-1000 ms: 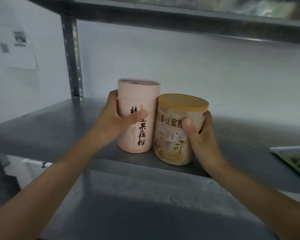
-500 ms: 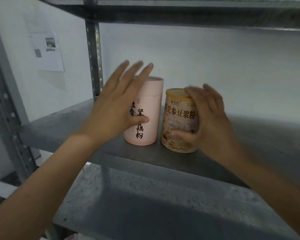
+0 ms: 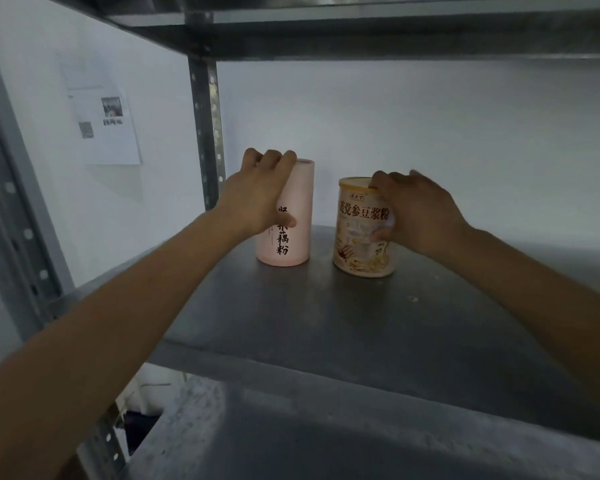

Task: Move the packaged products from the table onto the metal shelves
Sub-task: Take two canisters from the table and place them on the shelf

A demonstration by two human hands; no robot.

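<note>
A tall pink paper canister [image 3: 297, 216] with black characters stands upright far back on the grey metal shelf [image 3: 326, 317]. My left hand [image 3: 260, 195] grips it, fingers curled over its top rim and thumb on its front. A small gap to its right stands a shorter cream can [image 3: 361, 237] with a yellow lid. My right hand [image 3: 416, 213] holds that can from its right side, fingers curled over the lid edge and thumb against the label.
A perforated steel upright [image 3: 207, 133] rises just left of the pink canister. Another shelf [image 3: 361, 32] hangs close overhead, and a lower one [image 3: 326, 438] lies beneath. A printed sheet [image 3: 104, 126] is stuck on the white wall at the left.
Both containers now stand deeper on the shelf, with a gap between them. My hands, lifted open off them half a second ago, hold them again near the tops. The view has shifted forward.
</note>
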